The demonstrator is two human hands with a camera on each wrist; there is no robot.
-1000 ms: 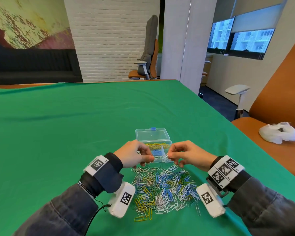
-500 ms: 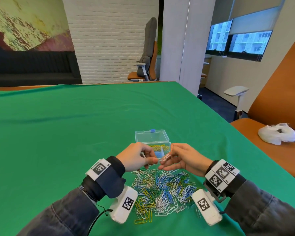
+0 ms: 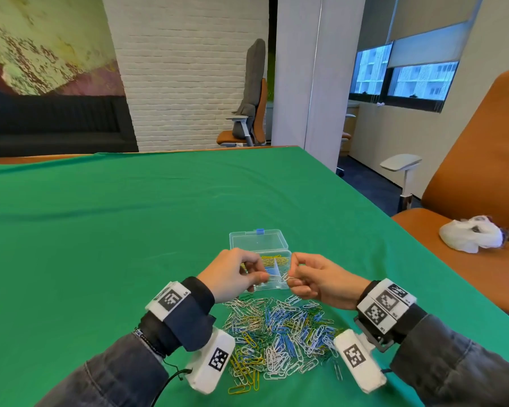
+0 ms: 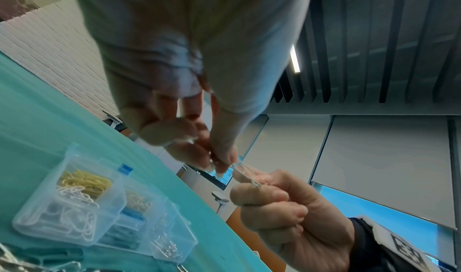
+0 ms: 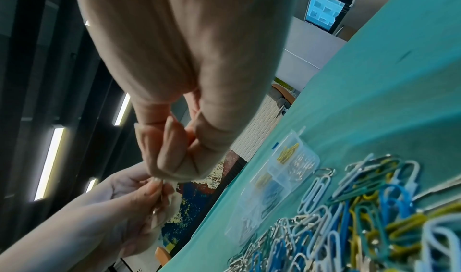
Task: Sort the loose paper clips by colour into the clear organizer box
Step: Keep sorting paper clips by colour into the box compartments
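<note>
Silver clips [image 4: 245,174] stretch between left grip [image 3: 232,277] and right grip [image 3: 315,279].

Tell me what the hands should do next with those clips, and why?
Probably pull gently apart. The left hand and right hand each pinch one end of pale clips that look hooked together, held above the pile. Once free, each could drop into the box with its own colour.

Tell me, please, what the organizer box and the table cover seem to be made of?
Organizer box: looks like clear, glossy hard plastic; the sorted clips show through its walls. Table cover: probably matte green fabric, since soft folds show and nothing shines.
</note>
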